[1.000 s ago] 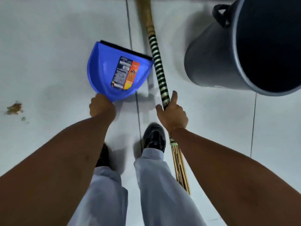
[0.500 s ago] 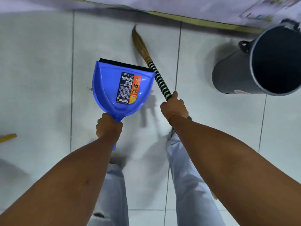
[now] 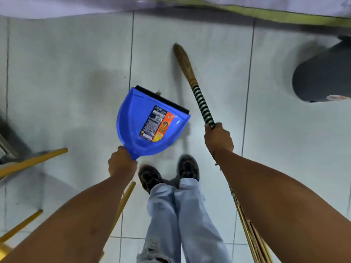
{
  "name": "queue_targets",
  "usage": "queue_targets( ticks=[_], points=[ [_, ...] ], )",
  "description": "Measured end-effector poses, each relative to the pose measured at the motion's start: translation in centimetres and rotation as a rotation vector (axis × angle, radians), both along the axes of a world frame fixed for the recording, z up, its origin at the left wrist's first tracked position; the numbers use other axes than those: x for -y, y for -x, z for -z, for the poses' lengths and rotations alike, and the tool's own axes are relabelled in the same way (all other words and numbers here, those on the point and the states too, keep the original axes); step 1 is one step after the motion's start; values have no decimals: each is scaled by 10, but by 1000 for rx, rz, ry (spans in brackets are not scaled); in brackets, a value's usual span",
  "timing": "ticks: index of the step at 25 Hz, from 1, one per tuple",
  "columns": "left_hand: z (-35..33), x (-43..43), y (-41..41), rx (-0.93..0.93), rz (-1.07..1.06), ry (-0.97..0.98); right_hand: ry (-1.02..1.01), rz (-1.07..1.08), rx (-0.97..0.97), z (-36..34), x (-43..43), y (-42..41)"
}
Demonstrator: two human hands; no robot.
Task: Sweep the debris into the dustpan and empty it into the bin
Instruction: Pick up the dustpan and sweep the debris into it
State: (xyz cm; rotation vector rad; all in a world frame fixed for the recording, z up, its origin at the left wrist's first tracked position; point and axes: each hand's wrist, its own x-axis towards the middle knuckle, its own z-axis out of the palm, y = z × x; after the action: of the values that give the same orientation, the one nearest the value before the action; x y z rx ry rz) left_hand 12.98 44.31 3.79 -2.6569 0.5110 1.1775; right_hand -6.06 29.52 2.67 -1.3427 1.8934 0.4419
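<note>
My left hand (image 3: 121, 163) grips the handle of a blue dustpan (image 3: 140, 124) with a black rubber lip and a printed label, held above the tiled floor in front of my feet. A small scrap of brown debris (image 3: 158, 93) shows just beyond the pan's lip. My right hand (image 3: 218, 138) is closed around a stick broom (image 3: 191, 80) at its green-and-white striped wrap; the bristle end points away toward the wall and the loose sticks run back under my right arm. A dark grey bin (image 3: 322, 78) lies partly cut off at the right edge.
Yellow wooden legs (image 3: 34, 161) of a stool or chair stand at the left, with more (image 3: 20, 227) at the lower left. A wall base with a yellow strip (image 3: 266, 13) runs along the top. My two shoes (image 3: 167, 173) stand on the white tiles.
The view has swung left: the bin has slid toward the right edge and yellow furniture legs have come in at the left. The dustpan now tilts to the right, and the broom points more upright.
</note>
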Motion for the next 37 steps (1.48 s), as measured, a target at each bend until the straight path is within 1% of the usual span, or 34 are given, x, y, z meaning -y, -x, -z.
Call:
queue_targets(
  ticks=[1,2,6,8,10,13,16,19,21,22,25,27,28,30,32,33,35,37],
  points=[
    [24,-16,-7,-10,4,-35,-37,47,-17,26,-11,-3],
    [35,-26,-12,-3,-5,-63,-50,84,-29,44,-17,1],
    [46,-37,-24,8,28,-103,-127,-1,-36,58,-31,22],
    [83,-40,-37,16,9,-100,-152,-22,-66,88,-40,20],
    [118,-36,-49,25,14,-91,-153,-12,-156,116,-45,19],
    [158,-28,-68,53,165,-104,-112,-50,-289,145,-55,28],
    [180,-20,-88,83,294,-149,-59,-185,-341,156,-65,39],
    [189,-14,-101,114,344,-150,-45,-365,-367,152,-73,53],
    [191,-15,-103,108,359,-156,-42,-440,-354,145,-78,63],
    [192,-15,-104,109,374,-157,-24,-438,-341,142,-78,66],
    [192,-18,-105,109,400,-155,44,-303,-353,148,-61,60],
    [192,-21,-109,127,418,-160,50,-270,-369,158,-47,50],
    [192,-24,-113,141,430,-171,32,-304,-382,161,-44,46],
    [189,-31,-120,164,455,-195,-12,-455,-400,162,-46,43],
    [185,-37,-122,185,464,-204,-35,-613,-378,156,-55,48],
    [182,-37,-121,187,456,-196,-32,-639,-356,150,-61,51],
    [171,-32,-111,155,383,-157,-10,-556,-311,138,-65,52],
    [149,-23,-93,127,251,-95,25,-430,-216,119,-68,44]
  ],
)
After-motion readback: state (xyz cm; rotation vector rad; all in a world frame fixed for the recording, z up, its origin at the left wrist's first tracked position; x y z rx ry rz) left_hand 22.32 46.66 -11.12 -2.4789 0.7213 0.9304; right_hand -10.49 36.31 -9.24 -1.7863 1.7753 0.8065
